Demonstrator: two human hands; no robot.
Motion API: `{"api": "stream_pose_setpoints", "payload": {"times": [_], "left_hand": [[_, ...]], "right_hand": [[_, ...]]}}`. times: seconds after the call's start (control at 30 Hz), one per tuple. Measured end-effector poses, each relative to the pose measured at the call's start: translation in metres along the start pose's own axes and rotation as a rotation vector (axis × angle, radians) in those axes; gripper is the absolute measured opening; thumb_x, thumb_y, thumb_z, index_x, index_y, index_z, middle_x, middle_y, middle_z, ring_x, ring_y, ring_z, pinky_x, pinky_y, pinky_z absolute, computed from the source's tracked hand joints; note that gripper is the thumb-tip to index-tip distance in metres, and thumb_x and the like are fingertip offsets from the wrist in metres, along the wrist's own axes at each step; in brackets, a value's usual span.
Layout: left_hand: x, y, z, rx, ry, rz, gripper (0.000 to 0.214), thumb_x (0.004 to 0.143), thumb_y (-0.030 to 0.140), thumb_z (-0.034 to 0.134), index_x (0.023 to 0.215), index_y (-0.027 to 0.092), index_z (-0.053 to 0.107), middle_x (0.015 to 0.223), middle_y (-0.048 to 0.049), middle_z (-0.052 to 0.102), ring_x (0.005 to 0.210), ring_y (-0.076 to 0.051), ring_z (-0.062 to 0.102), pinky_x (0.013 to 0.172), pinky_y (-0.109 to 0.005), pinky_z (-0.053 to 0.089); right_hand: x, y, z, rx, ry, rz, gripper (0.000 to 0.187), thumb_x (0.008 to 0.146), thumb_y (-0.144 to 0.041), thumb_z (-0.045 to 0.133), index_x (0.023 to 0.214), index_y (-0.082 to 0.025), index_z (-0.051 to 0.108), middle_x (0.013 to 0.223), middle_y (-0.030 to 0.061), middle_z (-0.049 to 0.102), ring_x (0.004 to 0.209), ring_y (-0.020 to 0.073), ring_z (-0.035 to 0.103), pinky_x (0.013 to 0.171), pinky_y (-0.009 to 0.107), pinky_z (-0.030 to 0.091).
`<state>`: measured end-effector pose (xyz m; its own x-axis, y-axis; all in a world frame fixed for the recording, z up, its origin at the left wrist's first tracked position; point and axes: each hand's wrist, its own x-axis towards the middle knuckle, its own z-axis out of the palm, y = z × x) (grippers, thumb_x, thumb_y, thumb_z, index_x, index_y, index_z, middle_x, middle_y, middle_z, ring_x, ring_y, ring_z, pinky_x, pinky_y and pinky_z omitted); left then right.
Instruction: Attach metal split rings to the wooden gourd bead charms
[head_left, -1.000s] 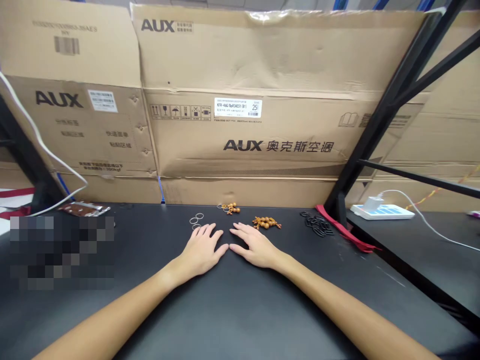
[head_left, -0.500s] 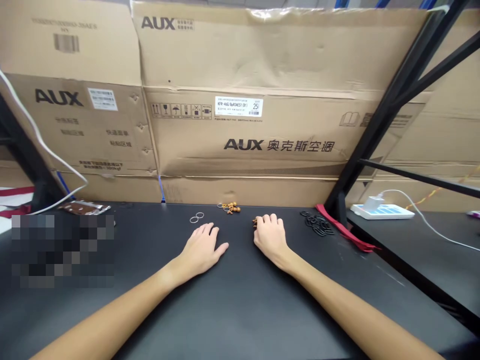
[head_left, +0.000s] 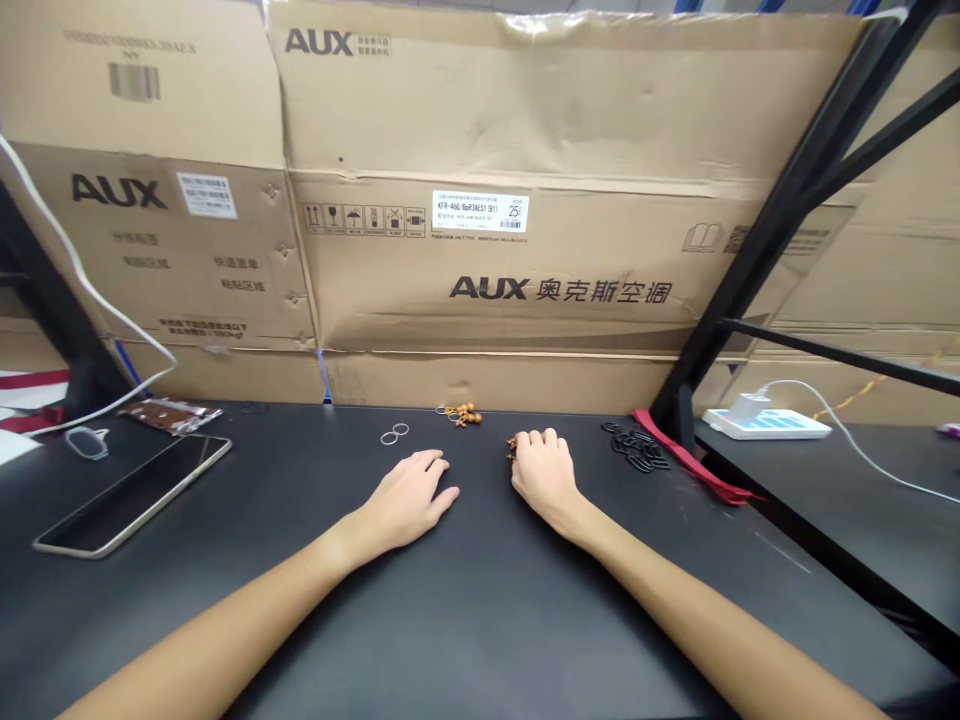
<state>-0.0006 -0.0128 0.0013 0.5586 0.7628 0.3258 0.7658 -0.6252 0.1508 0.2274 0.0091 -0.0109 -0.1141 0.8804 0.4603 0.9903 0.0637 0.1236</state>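
My left hand [head_left: 405,500] lies palm down on the black table, its fingers loosely stretched and thumb apart, holding nothing. Just beyond its fingertips are two thin silver rings [head_left: 388,443]. My right hand [head_left: 543,470] is closed, with fingers curled down over small orange-brown charms [head_left: 511,447]. Only a few bits of these show at the left side of the fingers; the rest is hidden. Between the hands, farther back, sits a little heap of golden-orange charms [head_left: 466,414] with rings among them. Several black oval links [head_left: 637,447] are piled to the right of my right hand.
Left on the table [head_left: 465,620] are a phone [head_left: 139,495], a packet with brown contents [head_left: 169,413] and a white cable [head_left: 82,270]. Cardboard boxes [head_left: 480,330] stand along the back. A red strap [head_left: 694,465], a black frame post [head_left: 750,270] and a white power strip [head_left: 787,424] are right.
The fingers of my left hand have drawn slightly closer together. My right hand stays in nearly the same place, still curled over the charms. The phone area, pixelated before, shows clearly now.
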Motion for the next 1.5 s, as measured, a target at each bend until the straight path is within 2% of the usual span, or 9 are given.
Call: {"api": "stream_pose_setpoints", "payload": {"times": [0.1, 0.3, 0.37, 0.53, 0.67, 0.87, 1.0, 1.33, 1.5], "left_hand": [[0.000, -0.002, 0.002, 0.003, 0.018, 0.010, 0.037, 0.093, 0.040, 0.045, 0.115, 0.013, 0.058, 0.128, -0.0156, 0.056, 0.120, -0.029, 0.052, 0.100, -0.044, 0.042], [0.000, -0.003, 0.004, -0.017, 0.063, 0.065, 0.031, 0.093, 0.034, 0.046, 0.116, 0.016, 0.056, 0.128, -0.0123, 0.055, 0.116, -0.025, 0.054, 0.099, -0.040, 0.044], [0.000, -0.004, 0.005, 0.000, 0.091, 0.067, 0.030, 0.092, 0.030, 0.048, 0.116, 0.015, 0.057, 0.128, -0.0127, 0.055, 0.118, -0.026, 0.053, 0.101, -0.040, 0.043], [0.002, -0.005, 0.007, 0.041, 0.099, 0.013, 0.026, 0.090, 0.026, 0.049, 0.110, 0.013, 0.060, 0.118, -0.0136, 0.062, 0.113, -0.027, 0.056, 0.098, -0.043, 0.043], [0.003, -0.004, 0.004, -0.054, 0.073, 0.042, 0.023, 0.090, 0.024, 0.048, 0.107, 0.014, 0.061, 0.114, -0.0118, 0.064, 0.109, -0.026, 0.058, 0.098, -0.041, 0.045], [0.002, -0.001, -0.001, -0.245, 0.050, 0.105, 0.023, 0.091, 0.019, 0.046, 0.110, 0.019, 0.057, 0.110, -0.0070, 0.060, 0.097, -0.019, 0.062, 0.090, -0.033, 0.050], [0.002, -0.002, 0.002, -0.226, 0.072, 0.088, 0.020, 0.091, 0.020, 0.047, 0.107, 0.019, 0.058, 0.108, -0.0073, 0.058, 0.096, -0.020, 0.060, 0.091, -0.034, 0.049], [0.005, -0.006, 0.004, -0.240, 0.098, 0.062, 0.013, 0.089, 0.022, 0.050, 0.087, 0.019, 0.062, 0.091, -0.0044, 0.064, 0.086, -0.018, 0.061, 0.084, -0.032, 0.048], [0.005, -0.007, 0.003, -0.132, 0.145, 0.011, 0.011, 0.086, 0.026, 0.056, 0.085, 0.019, 0.065, 0.094, -0.0049, 0.064, 0.090, -0.021, 0.058, 0.085, -0.037, 0.045]], "right_hand": [[0.000, 0.000, 0.004, 0.129, -0.015, -0.073, 0.017, 0.082, -0.009, 0.048, 0.093, -0.010, 0.061, 0.090, 0.0159, 0.064, 0.087, 0.0271, 0.053, 0.077, 0.037, 0.040], [-0.004, -0.006, 0.004, 0.654, 0.032, -0.411, 0.027, 0.082, -0.006, 0.045, 0.104, -0.017, 0.056, 0.097, 0.0068, 0.064, 0.090, 0.0200, 0.054, 0.082, 0.032, 0.046], [-0.005, -0.008, 0.001, 0.725, 0.068, -0.449, 0.031, 0.080, -0.005, 0.045, 0.106, -0.018, 0.055, 0.097, 0.0063, 0.063, 0.090, 0.0201, 0.054, 0.082, 0.034, 0.047], [-0.005, -0.008, -0.002, 0.657, 0.098, -0.429, 0.038, 0.075, -0.002, 0.046, 0.109, -0.017, 0.058, 0.104, 0.0086, 0.063, 0.093, 0.0220, 0.051, 0.086, 0.039, 0.044], [-0.005, -0.009, -0.002, 0.607, 0.032, -0.430, 0.025, 0.083, -0.009, 0.048, 0.101, -0.016, 0.062, 0.097, 0.0072, 0.064, 0.089, 0.0203, 0.051, 0.085, 0.036, 0.044], [-0.006, -0.011, -0.002, 0.602, 0.031, -0.430, 0.013, 0.086, -0.015, 0.051, 0.093, -0.017, 0.062, 0.090, 0.0063, 0.062, 0.085, 0.0191, 0.051, 0.081, 0.034, 0.044], [-0.006, -0.010, -0.001, 0.628, 0.031, -0.430, 0.012, 0.085, -0.013, 0.051, 0.091, -0.017, 0.060, 0.089, 0.0055, 0.060, 0.084, 0.0186, 0.050, 0.081, 0.032, 0.044], [-0.007, -0.011, -0.003, 0.669, 0.016, -0.446, 0.011, 0.085, -0.013, 0.051, 0.091, -0.018, 0.059, 0.090, 0.0053, 0.060, 0.085, 0.0183, 0.052, 0.081, 0.033, 0.045], [-0.007, -0.011, -0.004, 0.675, 0.016, -0.442, 0.011, 0.085, -0.013, 0.052, 0.092, -0.017, 0.060, 0.089, 0.0055, 0.060, 0.086, 0.0185, 0.052, 0.081, 0.032, 0.046]]}}
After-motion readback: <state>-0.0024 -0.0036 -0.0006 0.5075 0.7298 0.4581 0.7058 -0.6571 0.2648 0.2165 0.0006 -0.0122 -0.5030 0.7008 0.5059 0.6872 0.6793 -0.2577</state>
